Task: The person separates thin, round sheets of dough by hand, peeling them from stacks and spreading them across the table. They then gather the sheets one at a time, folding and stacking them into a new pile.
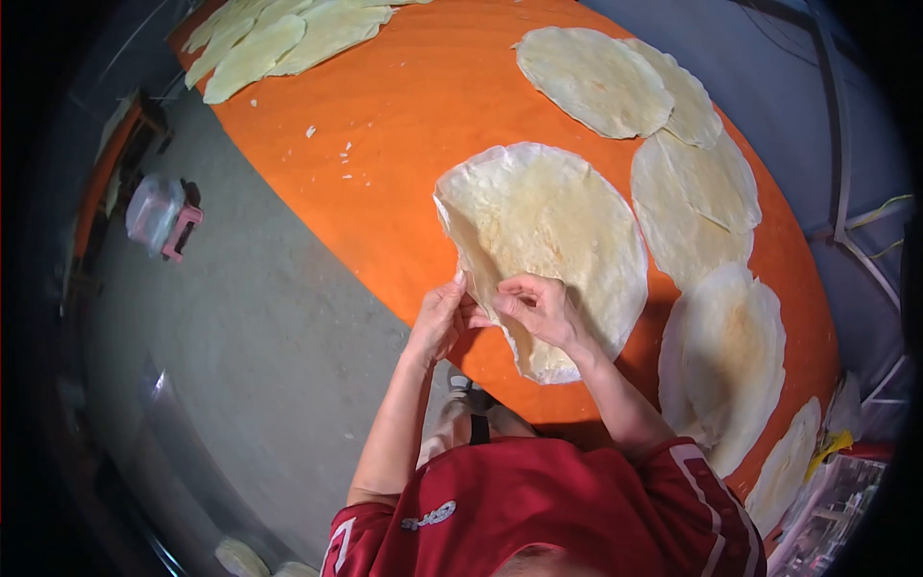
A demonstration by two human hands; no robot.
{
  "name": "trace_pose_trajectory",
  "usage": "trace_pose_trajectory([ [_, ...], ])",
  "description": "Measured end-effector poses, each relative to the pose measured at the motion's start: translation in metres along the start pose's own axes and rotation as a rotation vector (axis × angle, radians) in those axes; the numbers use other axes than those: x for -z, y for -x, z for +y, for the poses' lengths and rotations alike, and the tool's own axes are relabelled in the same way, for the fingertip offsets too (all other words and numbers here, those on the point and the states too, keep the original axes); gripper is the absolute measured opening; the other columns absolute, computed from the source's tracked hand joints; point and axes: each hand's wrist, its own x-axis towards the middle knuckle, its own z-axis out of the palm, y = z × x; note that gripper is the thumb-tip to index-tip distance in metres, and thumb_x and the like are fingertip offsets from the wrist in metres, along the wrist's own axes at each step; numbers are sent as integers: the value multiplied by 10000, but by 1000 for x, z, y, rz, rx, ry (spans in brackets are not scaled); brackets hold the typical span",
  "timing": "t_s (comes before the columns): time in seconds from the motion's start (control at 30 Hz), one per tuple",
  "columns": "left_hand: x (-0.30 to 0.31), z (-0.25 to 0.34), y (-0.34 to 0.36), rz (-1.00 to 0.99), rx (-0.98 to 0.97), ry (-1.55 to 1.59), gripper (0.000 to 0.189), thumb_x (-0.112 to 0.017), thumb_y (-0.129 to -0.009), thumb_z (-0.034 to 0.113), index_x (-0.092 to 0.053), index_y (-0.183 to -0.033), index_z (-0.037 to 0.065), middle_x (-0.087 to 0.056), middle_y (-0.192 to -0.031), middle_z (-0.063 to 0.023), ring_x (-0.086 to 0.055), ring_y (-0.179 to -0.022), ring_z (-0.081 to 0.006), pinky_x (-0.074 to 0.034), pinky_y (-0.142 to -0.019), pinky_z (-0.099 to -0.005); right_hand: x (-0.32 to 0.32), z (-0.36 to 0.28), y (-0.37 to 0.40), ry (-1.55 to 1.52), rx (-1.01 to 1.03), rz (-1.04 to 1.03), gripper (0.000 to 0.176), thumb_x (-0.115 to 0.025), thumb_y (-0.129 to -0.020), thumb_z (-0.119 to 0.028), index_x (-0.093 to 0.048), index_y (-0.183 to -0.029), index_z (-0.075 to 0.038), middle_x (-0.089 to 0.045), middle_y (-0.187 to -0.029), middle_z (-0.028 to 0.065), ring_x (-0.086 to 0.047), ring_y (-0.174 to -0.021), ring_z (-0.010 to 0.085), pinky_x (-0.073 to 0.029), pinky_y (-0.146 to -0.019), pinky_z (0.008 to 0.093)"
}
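Note:
A large, thin, round flatbread [562, 226] lies at the front edge of the orange-covered table, its left edge lifted and folded upward. My left hand [444, 315] is closed on that raised edge, thumb on top and fingers underneath. Just to the right, my right hand [538, 306] has its fingers drawn together in a pinch at the inner side of the same edge. What lies between those fingertips is too small to make out clearly.
More flatbreads lie along the right side, among them one at the back [594, 82] and a browned one [726, 361]. Overlapping sheets [288, 43] are at the far left. White crumbs dot the orange cloth [385, 173]. A pink stool [183, 231] stands on the grey floor.

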Motion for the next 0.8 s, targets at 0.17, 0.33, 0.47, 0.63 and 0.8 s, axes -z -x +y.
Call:
trace_pose_trajectory([
  [0.17, 7, -10, -3, 65, -47, -114, 341, -467, -840, 298, -518, -963, -16, -579, -827, -80, -560, -713, -139, -473, -624, -266, -9, -19, -12, 219, 23, 132, 370, -571, -763, -319, -549, -890, 28, -598, -685, 121, -592, -650, 182, -451, -561, 285],
  [0.33, 9, -28, -11, 292, -185, -391, 156, -588, -752, 66, -573, -872, -34, -595, -818, -59, -537, -707, -84, -432, -611, -224, -34, -7, -29, 803, -11, 131, 320, -505, -758, -330, -554, -759, -14, -563, -625, 183, -559, -601, 339, -436, -570, 405],
  [0.47, 21, -13, 5, 286, -141, -215, 178, -575, -759, 59, -565, -902, -48, -603, -857, -85, -563, -716, -116, -446, -654, -236, 30, 1, -31, 180, -236, 115, 230, -541, -763, -192, -576, -851, 17, -599, -693, 99, -584, -617, 174, -462, -581, 300],
  [0.63, 68, 13, 12, 270, -57, -350, 102, -597, -735, 73, -578, -802, -2, -584, -651, -39, -502, -485, -97, -393, -442, -223, 184, -6, 3, -214, -151, 365, 188, -571, -723, -141, -568, -851, -2, -575, -682, 47, -549, -559, 129, -451, -526, 262],
  [0.8, 88, 23, 11, 395, -46, -362, 44, -584, -742, 62, -553, -743, 31, -478, -525, 27, -354, -378, -53, -225, -356, -213, 323, -73, 37, 419, -101, 696, 179, -524, -696, -65, -588, -815, 52, -585, -702, 62, -553, -601, 133, -450, -542, 275],
])
